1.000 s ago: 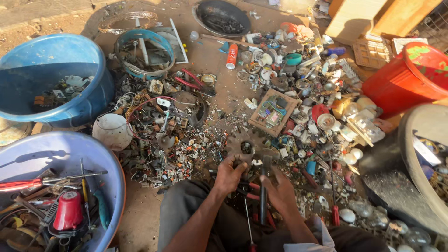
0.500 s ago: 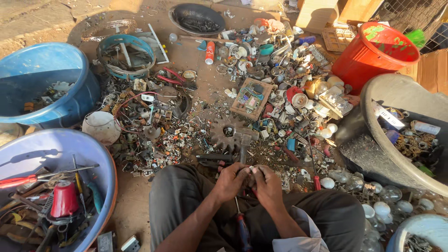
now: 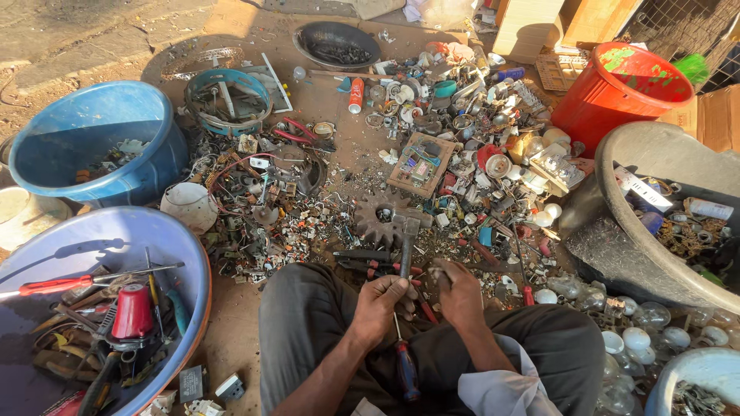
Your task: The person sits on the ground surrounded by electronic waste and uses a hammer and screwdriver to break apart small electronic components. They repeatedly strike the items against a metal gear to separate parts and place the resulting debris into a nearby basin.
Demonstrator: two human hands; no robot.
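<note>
My left hand [image 3: 379,302] grips the hammer [image 3: 406,240] over my lap; my right hand [image 3: 460,291] seems to pinch some small part, hard to see. A glancing blow could hit my fingers

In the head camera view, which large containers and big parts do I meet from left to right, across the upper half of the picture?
Blue tub → teal ring-shaped housing → black bowl → circuit board → red bucket → grey basin at the right edge.
</note>
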